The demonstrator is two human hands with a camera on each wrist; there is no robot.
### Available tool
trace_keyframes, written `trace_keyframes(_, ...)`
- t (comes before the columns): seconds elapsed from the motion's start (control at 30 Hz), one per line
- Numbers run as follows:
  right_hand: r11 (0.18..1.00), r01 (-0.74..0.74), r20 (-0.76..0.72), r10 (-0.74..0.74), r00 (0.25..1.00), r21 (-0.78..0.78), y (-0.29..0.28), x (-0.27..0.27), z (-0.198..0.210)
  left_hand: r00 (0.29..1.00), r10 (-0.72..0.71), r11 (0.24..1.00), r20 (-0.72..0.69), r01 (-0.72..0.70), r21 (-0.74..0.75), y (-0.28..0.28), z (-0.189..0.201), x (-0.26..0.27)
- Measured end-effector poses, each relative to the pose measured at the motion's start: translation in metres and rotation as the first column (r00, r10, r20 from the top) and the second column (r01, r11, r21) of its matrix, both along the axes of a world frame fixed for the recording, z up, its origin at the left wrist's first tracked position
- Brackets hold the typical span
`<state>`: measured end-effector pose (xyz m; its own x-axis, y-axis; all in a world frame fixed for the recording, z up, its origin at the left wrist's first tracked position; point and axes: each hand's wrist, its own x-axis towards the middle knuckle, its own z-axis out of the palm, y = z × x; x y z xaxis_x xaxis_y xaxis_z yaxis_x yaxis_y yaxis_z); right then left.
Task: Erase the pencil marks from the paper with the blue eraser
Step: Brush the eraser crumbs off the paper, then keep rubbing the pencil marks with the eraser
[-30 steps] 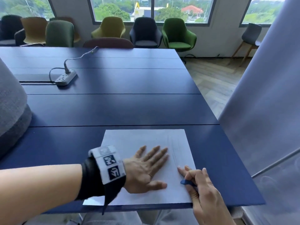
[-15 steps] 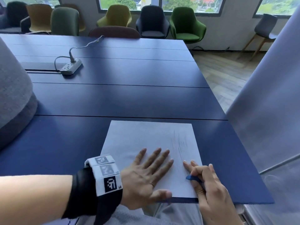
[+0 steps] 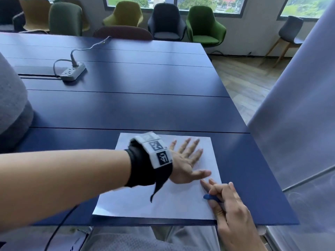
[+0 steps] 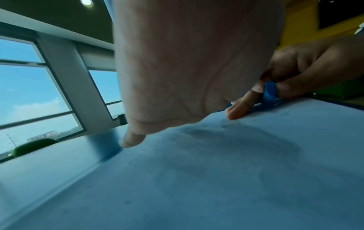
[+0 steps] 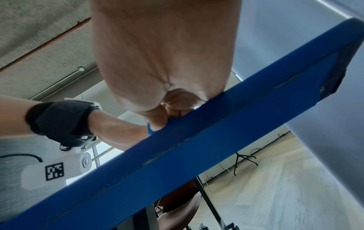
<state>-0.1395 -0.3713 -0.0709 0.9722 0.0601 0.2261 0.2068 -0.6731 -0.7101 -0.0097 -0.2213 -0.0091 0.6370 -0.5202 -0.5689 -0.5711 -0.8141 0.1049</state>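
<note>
A white sheet of paper (image 3: 145,201) lies on the dark blue table (image 3: 126,109) near its front edge. My left hand (image 3: 188,156) lies flat on the sheet's far right part, fingers spread and straight. Just in front of it my right hand (image 3: 215,192) pinches the blue eraser (image 3: 208,197) between thumb and fingers at the paper's right edge. From the left wrist view the eraser (image 4: 268,95) stands on the paper (image 4: 216,179) with the right hand (image 4: 295,74) round it. Faint pencil marks beside the left hand are blurred. The right wrist view shows mostly the table edge (image 5: 197,147).
A grey power strip (image 3: 72,71) with its cable sits far left on the table. Several chairs (image 3: 204,28) line the far side under windows. A grey blind or curtain (image 3: 299,124) hangs close on the right. Someone's grey-clad shoulder (image 3: 10,105) is at the left edge.
My left hand slid forward up the paper, from the middle to the far right part. The right hand with the eraser stayed at the right edge; the head view shifted.
</note>
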Motion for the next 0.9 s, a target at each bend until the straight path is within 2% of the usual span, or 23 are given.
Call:
trace_keyframes(0.07, 1.0, 0.022, 0.003, -0.022, 1.0, 0.009, 0.001, 0.0, 0.001, 1.0, -0.014, 1.0, -0.017, 0.014, 0.001, -0.002, -0.009, -0.003)
trace_keyframes(0.13, 1.0, 0.011, -0.012, -0.011, 1.0, 0.022, 0.001, -0.001, 0.001, 0.999, 0.045, 0.998, -0.012, -0.045, 0.034, 0.012, -0.012, -0.004)
trace_keyframes(0.2, 1.0, -0.002, -0.031, 0.002, 1.0, 0.021, 0.0, -0.001, 0.002, 0.985, 0.17, 0.981, -0.004, -0.169, 0.1, 0.04, -0.009, -0.004)
trace_keyframes(0.27, 1.0, -0.007, -0.033, 0.008, 0.999, 0.014, 0.0, -0.002, 0.003, 0.947, 0.322, 0.932, 0.019, -0.32, 0.169, 0.069, -0.005, -0.002)
trace_keyframes(0.33, 1.0, 0.002, -0.041, -0.001, 0.999, 0.016, 0.002, -0.003, 0.006, 0.898, 0.438, 0.883, 0.046, -0.439, 0.166, 0.085, -0.002, -0.002)
trace_keyframes(0.37, 1.0, 0.005, -0.04, -0.005, 0.999, 0.02, 0.002, -0.003, 0.007, 0.891, 0.451, 0.881, 0.057, -0.454, 0.131, 0.085, -0.001, -0.004)
trace_keyframes(0.4, 1.0, 0.01, -0.035, -0.01, 0.999, 0.023, 0.002, -0.003, 0.008, 0.909, 0.413, 0.905, 0.064, -0.417, 0.082, 0.081, 0.0, -0.007)
trace_keyframes(0.47, 1.0, 0.018, -0.041, -0.018, 0.999, 0.021, 0.002, -0.003, 0.01, 0.976, 0.216, 0.976, 0.035, -0.216, -0.004, 0.067, 0.003, -0.02)
trace_keyframes(0.53, 1.0, 0.018, -0.055, -0.018, 0.998, 0.011, 0.002, -0.003, 0.012, 0.998, 0.044, 0.999, -0.05, -0.044, -0.009, 0.056, 0.003, -0.032)
trace_keyframes(0.57, 1.0, 0.019, -0.062, -0.018, 0.998, 0.014, 0.003, -0.003, 0.013, 0.997, 0.021, 0.999, -0.077, -0.019, 0.025, 0.055, 0.001, -0.034)
trace_keyframes(0.67, 0.998, 0.018, -0.08, -0.013, 0.997, 0.054, 0.002, -0.003, 0.015, 0.992, 0.128, 0.985, -0.004, -0.127, 0.119, 0.063, 0.0, -0.022)
trace_keyframes(0.73, 0.996, 0.025, -0.104, -0.016, 0.994, 0.082, 0.001, -0.003, 0.015, 0.979, 0.194, 0.978, 0.061, -0.198, 0.073, 0.063, 0.006, -0.005)
trace_keyframes(0.8, 0.994, 0.037, -0.14, -0.023, 0.99, 0.101, 0.0, -0.002, 0.017, 0.974, 0.212, 0.977, 0.074, -0.214, 0.023, 0.058, 0.011, 0.009)
trace_keyframes(0.9, 0.989, 0.031, -0.223, 0.003, 0.975, 0.147, -0.002, -0.002, 0.023, 0.976, 0.208, 0.976, 0.057, -0.211, 0.058, 0.051, 0.014, 0.023)
